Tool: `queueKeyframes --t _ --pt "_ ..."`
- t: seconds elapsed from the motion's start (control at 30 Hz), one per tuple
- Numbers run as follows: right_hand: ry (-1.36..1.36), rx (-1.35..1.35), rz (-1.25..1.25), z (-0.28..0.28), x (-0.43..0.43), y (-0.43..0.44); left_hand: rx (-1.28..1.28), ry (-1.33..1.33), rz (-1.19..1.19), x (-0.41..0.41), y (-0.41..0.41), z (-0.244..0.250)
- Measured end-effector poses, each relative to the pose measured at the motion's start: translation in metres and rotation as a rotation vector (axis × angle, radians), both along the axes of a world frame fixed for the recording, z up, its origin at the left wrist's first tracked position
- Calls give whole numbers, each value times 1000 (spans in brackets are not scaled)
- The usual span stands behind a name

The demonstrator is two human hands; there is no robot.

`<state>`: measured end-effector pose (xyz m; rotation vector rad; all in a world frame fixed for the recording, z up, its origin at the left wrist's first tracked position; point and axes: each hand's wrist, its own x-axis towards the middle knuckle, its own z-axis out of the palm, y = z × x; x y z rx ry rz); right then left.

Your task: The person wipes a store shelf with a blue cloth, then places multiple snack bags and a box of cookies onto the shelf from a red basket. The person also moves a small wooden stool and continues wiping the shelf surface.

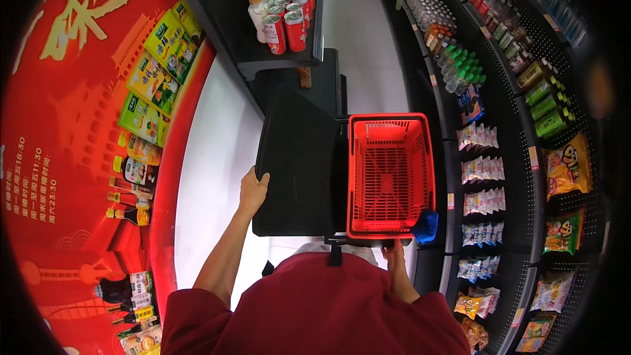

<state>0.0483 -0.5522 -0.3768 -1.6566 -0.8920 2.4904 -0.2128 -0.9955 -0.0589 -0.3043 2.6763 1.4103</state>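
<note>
My left hand (253, 191) grips the left edge of a flat black panel (298, 172), its thumb on top and the fingers curled round the side. Right beside that panel sits a red plastic shopping basket (387, 183) with slotted walls; I see nothing lying on its floor. A blue cloth-like item (425, 226) hangs over the basket's near right corner. Just below the basket's near rim is my right hand (394, 255), at the black edge under it. Its fingertips are partly hidden, so its hold is unclear.
Black shelves (446, 273) with bottles and snack bags run along my right. On the left stands a red printed wall panel (84, 123). Ahead, red drink cans (296, 30) and white bottles (258, 16) stand on a black shelf; beyond it stretches a pale floor (369, 39).
</note>
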Motion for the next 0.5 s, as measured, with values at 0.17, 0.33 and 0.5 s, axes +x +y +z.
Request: queueKeyframes --t 0.17,0.33,0.5 --pt "-3 -138 28 -45 -21 -15 -48 3 28 1 -16 17" --pt "-68 -166 67 -63 -42 -50 -141 27 67 9 -46 20" --pt "-57 -200 138 -59 -58 -86 -143 33 108 6 -71 21"
